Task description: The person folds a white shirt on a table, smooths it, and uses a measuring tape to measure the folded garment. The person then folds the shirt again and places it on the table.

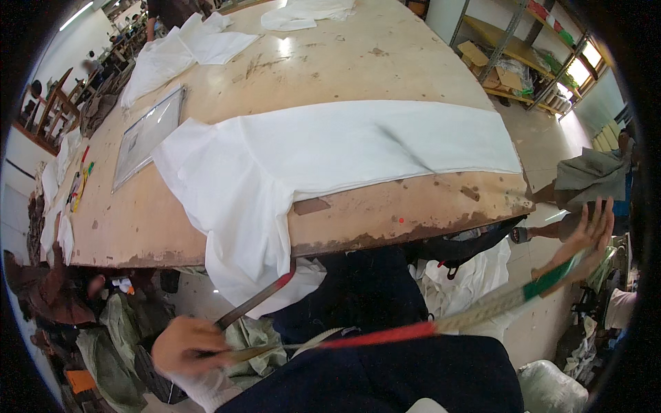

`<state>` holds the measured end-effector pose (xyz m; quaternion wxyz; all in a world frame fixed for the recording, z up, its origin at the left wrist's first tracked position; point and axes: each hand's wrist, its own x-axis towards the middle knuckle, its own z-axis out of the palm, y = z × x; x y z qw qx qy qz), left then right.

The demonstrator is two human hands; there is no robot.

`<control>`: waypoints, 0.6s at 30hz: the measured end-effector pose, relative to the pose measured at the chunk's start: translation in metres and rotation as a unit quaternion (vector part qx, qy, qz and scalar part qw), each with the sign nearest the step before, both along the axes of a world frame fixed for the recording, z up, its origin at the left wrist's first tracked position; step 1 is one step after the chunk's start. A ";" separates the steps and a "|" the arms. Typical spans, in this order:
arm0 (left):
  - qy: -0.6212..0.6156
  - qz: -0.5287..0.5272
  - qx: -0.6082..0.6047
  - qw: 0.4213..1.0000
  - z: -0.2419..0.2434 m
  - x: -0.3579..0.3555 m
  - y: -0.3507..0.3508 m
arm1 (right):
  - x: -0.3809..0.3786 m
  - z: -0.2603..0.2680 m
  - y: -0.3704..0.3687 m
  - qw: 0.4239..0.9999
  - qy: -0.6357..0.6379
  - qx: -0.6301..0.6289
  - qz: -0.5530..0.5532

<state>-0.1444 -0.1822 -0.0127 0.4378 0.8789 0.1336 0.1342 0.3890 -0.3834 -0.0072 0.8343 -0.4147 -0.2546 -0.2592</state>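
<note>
My left hand [193, 343], blurred at the lower left, is closed on a multicolored tape measure [382, 334] and a dark strip with a red end [258, 298]. The tape slants across my dark clothing up to my right hand [588, 235], beyond the table's right corner. Its fingers are extended, and blur hides whether they grip the green section. A white cloth garment [372, 139] lies on the table, its long part flat towards the right, its gathered part hanging over the near edge above my left hand. A thin dark blurred streak crosses the flat part.
The worn wooden table [361, 67] also bears a clear plastic packet [150, 137], white garments [165, 57] and small tools at far left. Metal shelving [508, 41] stands at the upper right. A person with gray cloth [591, 175] is near the right corner; others are farther left.
</note>
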 end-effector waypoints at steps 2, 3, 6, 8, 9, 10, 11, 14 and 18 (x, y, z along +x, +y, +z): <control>-0.144 0.117 -0.042 0.982 -0.003 -0.084 -0.035 | 0.021 -0.019 -0.046 0.992 -0.023 -0.117 -0.026; -0.158 0.074 -0.130 0.976 0.005 -0.113 -0.042 | 0.020 -0.023 -0.062 0.979 0.002 -0.205 -0.010; -0.058 0.421 -0.118 0.897 0.003 -0.158 -0.092 | -0.002 -0.018 -0.076 0.846 0.107 -0.513 0.095; 0.095 0.496 -0.126 0.854 0.000 -0.104 -0.087 | -0.040 -0.012 -0.042 0.684 0.141 -0.692 0.180; 0.170 0.524 -0.117 0.826 0.004 -0.069 -0.069 | -0.052 -0.018 -0.028 0.601 0.159 -0.753 0.217; 0.186 0.469 -0.013 0.863 0.004 -0.059 -0.047 | -0.051 -0.010 -0.023 0.601 0.170 -0.757 0.191; 0.199 0.407 0.091 0.887 0.005 -0.048 -0.025 | -0.050 -0.001 -0.018 0.601 0.181 -0.761 0.166; 0.083 0.353 0.196 0.911 0.010 0.028 0.036 | -0.006 -0.012 0.004 0.696 0.037 -0.711 0.090; -0.048 0.172 0.220 0.959 -0.023 0.147 0.141 | 0.071 -0.060 0.105 0.774 -0.146 -0.613 0.067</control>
